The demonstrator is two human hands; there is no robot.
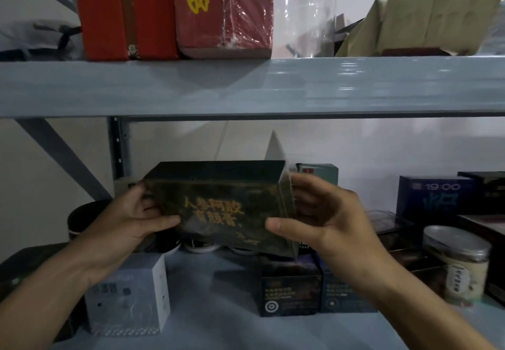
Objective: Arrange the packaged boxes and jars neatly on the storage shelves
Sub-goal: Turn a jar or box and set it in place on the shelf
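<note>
A dark green box with gold lettering (pixel 218 202) hangs in the air above the lower shelf (pixel 218 295), tilted slightly. My left hand (pixel 131 218) grips its left end, thumb on the front face. My right hand (pixel 322 213) grips its right end, thumb on the front lower corner. Below on the shelf stand a white box (pixel 128 295), a black box (pixel 289 286) and a blue box (pixel 344 292) beside it. A clear jar with a silver lid (pixel 456 265) stands at the right.
The grey upper shelf board (pixel 246 87) crosses overhead, carrying red gift boxes (pixel 175 10), clear plastic and brown cardboard (pixel 426 21). A dark blue box marked 19:00 (pixel 437 196) and other dark boxes crowd the right. A black round jar (pixel 82 218) sits behind my left hand.
</note>
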